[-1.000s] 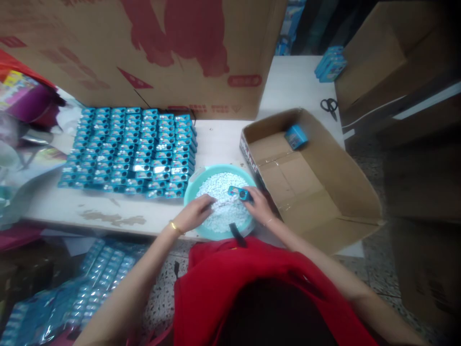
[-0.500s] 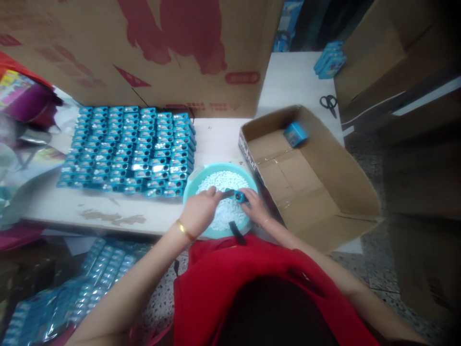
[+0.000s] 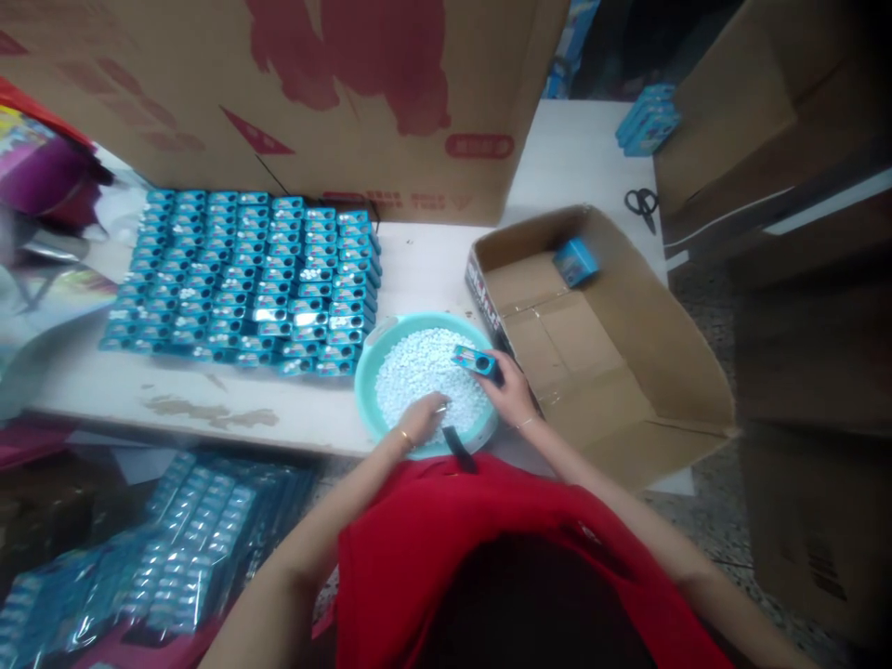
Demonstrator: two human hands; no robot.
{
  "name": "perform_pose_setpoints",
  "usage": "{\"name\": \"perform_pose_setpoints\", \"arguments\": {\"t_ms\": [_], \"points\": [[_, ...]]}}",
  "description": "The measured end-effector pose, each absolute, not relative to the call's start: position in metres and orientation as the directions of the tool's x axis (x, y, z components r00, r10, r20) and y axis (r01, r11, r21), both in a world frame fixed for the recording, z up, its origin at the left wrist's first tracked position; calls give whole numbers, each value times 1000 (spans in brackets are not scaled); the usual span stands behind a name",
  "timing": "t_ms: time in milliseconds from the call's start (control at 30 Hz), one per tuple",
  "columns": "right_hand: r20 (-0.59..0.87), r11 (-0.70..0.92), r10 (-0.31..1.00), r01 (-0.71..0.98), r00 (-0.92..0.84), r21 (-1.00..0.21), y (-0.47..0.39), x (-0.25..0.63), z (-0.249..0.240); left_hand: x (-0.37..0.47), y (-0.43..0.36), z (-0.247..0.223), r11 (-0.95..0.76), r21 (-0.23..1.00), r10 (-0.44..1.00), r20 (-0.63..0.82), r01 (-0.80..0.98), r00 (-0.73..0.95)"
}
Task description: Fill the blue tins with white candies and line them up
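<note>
A turquoise basin filled with small white pellets stands at the table's front edge. My right hand, above the basin's right side, is closed round a small blue box with a dark round hole in its face. Low in the basin, my left hand touches the pellets with its fingers drawn together; what they hold, if anything, is too small to make out. A dark strap or handle lies over the basin's near rim.
Rows of blue boxes cover the table's left. An open carton at the right holds a blue box. Scissors and stacked blue packs lie beyond. A large carton stands behind. Wrapped packs sit lower left.
My left hand has moved from beside the small box down into the pellets. My right hand has moved slightly right and turned the box, so its long face now shows.
</note>
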State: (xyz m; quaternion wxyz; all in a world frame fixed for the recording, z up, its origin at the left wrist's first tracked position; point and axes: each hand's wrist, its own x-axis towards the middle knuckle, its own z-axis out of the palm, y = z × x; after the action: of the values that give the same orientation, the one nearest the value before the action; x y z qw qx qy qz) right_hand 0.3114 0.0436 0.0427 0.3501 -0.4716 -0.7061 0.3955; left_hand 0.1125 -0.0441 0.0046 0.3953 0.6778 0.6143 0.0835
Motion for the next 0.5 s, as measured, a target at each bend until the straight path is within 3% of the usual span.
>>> {"name": "perform_pose_setpoints", "arguments": {"t_ms": [167, 267, 400, 500], "points": [[123, 237, 944, 373, -306, -897, 43, 312, 41, 90, -48, 32, 62, 801, 922, -274, 596, 273], [147, 268, 934, 367, -326, -891, 42, 313, 39, 70, -44, 67, 19, 823, 939, -209, 567, 272], [203, 366, 888, 367, -413, -855, 38, 308, 33, 57, -28, 121, -80, 737, 934, -180, 672, 308], [241, 434, 842, 342, -482, -833, 33, 300, 30, 67, -13, 154, -130, 565, 907, -265, 815, 327]]}}
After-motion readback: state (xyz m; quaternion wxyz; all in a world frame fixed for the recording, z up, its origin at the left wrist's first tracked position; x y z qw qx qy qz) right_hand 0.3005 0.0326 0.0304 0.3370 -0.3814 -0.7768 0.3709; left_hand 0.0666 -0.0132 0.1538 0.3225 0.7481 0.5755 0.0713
